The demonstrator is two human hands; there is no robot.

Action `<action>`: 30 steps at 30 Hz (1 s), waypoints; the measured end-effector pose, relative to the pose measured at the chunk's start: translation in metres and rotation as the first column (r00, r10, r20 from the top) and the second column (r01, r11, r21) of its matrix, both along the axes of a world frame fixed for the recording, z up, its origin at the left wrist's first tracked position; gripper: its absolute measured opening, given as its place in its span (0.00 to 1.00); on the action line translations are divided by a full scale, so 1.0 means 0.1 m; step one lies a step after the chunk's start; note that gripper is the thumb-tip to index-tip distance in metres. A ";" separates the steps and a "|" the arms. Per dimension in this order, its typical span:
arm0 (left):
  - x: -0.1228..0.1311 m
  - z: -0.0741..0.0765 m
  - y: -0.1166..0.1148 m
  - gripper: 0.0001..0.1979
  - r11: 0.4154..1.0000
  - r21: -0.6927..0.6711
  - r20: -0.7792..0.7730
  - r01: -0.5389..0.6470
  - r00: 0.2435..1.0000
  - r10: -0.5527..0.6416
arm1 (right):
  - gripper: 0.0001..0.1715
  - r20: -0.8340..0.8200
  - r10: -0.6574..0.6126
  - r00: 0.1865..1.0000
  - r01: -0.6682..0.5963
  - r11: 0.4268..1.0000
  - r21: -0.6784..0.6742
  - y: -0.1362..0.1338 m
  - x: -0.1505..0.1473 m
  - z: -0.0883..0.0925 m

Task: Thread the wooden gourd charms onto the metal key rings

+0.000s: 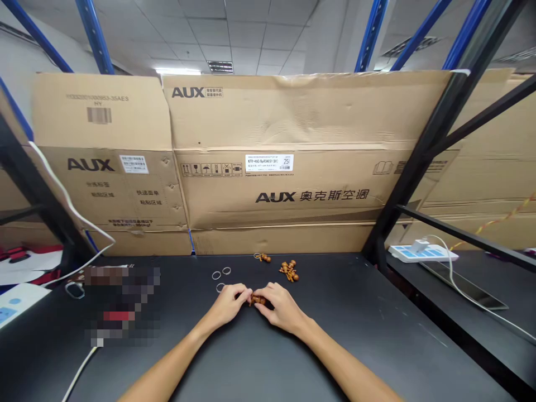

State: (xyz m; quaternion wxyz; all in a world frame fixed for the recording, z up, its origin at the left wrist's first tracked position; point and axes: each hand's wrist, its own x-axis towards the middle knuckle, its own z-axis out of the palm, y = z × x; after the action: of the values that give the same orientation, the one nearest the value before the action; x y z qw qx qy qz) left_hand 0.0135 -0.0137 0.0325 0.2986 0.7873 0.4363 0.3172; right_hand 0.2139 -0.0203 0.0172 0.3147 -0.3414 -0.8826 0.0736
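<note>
My left hand [228,304] and my right hand [280,308] meet low in the middle of the black table [355,329]. Their fingertips pinch a small brown wooden bead cluster [258,300] from either side, hiding most of it. Farther forward lie a larger bunch of gourd-shaped wooden beads [288,271] and a small wooden bead charm on a ring [263,257]. Several thin metal rings lie left of these, and the nearest, a metal ring [220,287], sits just beyond my left fingers.
Flattened AUX cardboard sheets [268,162] stand along the table's far edge. A pixelated patch [121,304] covers something at the left, and a white cable [79,374] runs off the near edge. A power strip [422,252] sits on a lower right shelf beyond a black frame post [419,178].
</note>
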 end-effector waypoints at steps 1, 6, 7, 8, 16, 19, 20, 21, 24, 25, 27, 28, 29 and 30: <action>0.00 0.00 0.00 0.21 1.000 -0.003 0.001 -0.003 1.000 0.003 | 0.09 0.001 0.000 1.000 0.000 1.000 0.008 0.00 0.00 0.00; 0.00 -0.01 0.01 0.21 0.999 -0.043 0.020 -0.021 1.000 0.022 | 0.09 0.043 -0.028 0.999 0.023 0.993 0.116 0.00 -0.02 -0.03; 0.01 -0.02 0.01 0.21 0.998 -0.052 0.026 -0.025 0.999 0.027 | 0.10 0.061 -0.034 0.998 0.025 0.989 0.143 0.00 -0.02 -0.04; 0.01 -0.03 0.02 0.21 0.998 -0.059 0.033 -0.029 0.999 0.031 | 0.10 0.080 -0.039 0.996 0.025 0.985 0.169 0.00 -0.03 -0.04; 0.00 -0.03 0.03 0.19 0.993 -0.114 0.084 -0.014 0.996 0.024 | 0.16 0.179 -0.096 0.979 0.040 0.955 0.294 0.00 -0.05 -0.02; 0.01 -0.02 0.03 0.17 0.991 -0.128 0.093 -0.027 0.995 0.039 | 0.18 0.214 -0.131 0.968 0.052 0.940 0.337 0.00 -0.04 -0.03; 0.01 -0.02 0.03 0.17 0.991 -0.129 0.099 -0.035 0.994 0.048 | 0.18 0.225 -0.141 0.964 0.055 0.935 0.350 0.00 -0.05 -0.03; 0.02 -0.03 0.03 0.17 0.991 -0.127 0.108 -0.043 0.993 0.056 | 0.19 0.233 -0.150 0.961 0.057 0.930 0.362 0.00 -0.05 -0.04; 0.03 -0.05 0.03 0.18 0.992 -0.111 0.124 -0.058 0.990 0.072 | 0.19 0.234 -0.167 0.958 0.071 0.926 0.372 0.00 -0.07 -0.07; 0.04 -0.05 0.02 0.18 0.993 -0.105 0.123 -0.061 0.990 0.074 | 0.20 0.229 -0.167 0.959 0.074 0.928 0.365 0.00 -0.07 -0.08; 0.04 -0.04 0.00 0.18 0.993 -0.094 0.116 -0.067 0.990 0.077 | 0.20 0.215 -0.163 0.963 0.081 0.934 0.347 0.01 -0.08 -0.11; 0.04 -0.04 -0.01 0.18 0.994 -0.089 0.114 -0.064 0.991 0.074 | 0.20 0.208 -0.160 0.965 0.083 0.938 0.337 0.01 -0.08 -0.11; 0.04 -0.03 -0.01 0.18 0.995 -0.085 0.116 -0.061 0.991 0.071 | 0.20 0.200 -0.158 0.967 0.085 0.941 0.329 0.01 -0.08 -0.12; 0.04 -0.02 -0.02 0.17 0.995 -0.083 0.122 -0.055 0.990 0.065 | 0.19 0.194 -0.157 0.968 0.088 0.943 0.322 0.02 -0.08 -0.12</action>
State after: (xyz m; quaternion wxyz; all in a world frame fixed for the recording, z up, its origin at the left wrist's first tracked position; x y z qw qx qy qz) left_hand 0.0176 -0.0158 0.0303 0.3468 0.7400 0.4524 0.3570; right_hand 0.2059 -0.0187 0.0048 0.2702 -0.3479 -0.8892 -0.1240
